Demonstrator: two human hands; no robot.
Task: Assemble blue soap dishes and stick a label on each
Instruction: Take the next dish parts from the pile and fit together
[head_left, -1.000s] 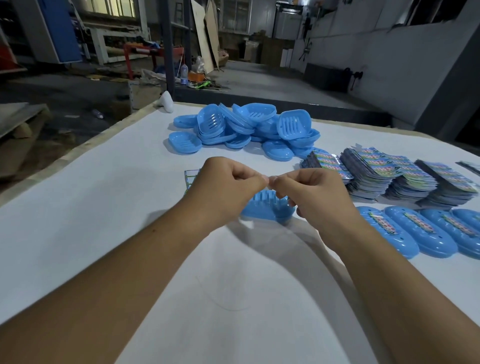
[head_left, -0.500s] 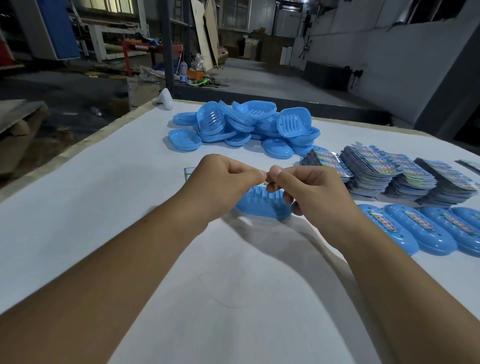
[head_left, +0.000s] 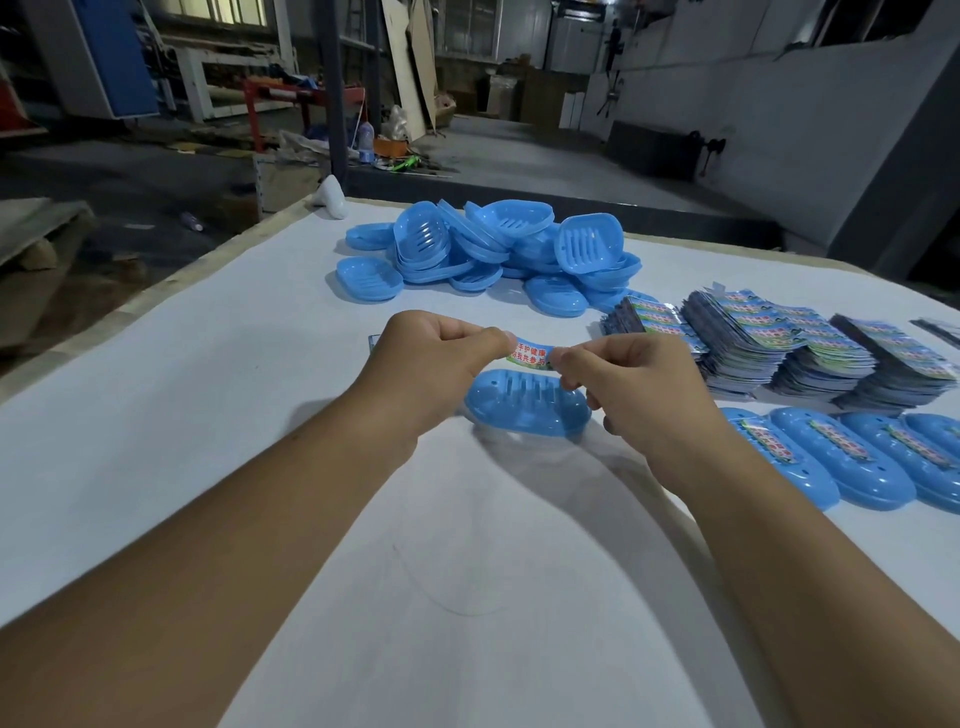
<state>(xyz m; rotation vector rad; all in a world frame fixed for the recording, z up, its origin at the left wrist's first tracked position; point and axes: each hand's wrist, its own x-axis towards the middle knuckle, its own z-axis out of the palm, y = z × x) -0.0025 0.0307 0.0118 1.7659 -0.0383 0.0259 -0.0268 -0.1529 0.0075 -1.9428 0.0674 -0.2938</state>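
Since the earlier frame, both hands have drawn apart, so that a printed label (head_left: 530, 356) now shows stretched between them where the fingertips formerly met. Left hand (head_left: 436, 358) pinches the label's left end between thumb and curled fingers, and right hand (head_left: 623, 387) pinches its right end the same way; neither is released. Directly below the label, and a little toward the person, an assembled blue soap dish (head_left: 527, 402) lies on the white counter (head_left: 234, 415), slotted face up and bare of any label. Its long axis runs left to right, nearly parallel to the held label, so the coming move appears to be a short lowering onto that face. Both hands sit about equally near the dish, one over each end. Beyond the dish lies a loose heap of unassembled dish halves (head_left: 488, 254), several nested into one another. Right of the dish stand stacks of spare labels (head_left: 779, 343), and nearer the person a row of finished dishes (head_left: 841, 457), each carrying a label.
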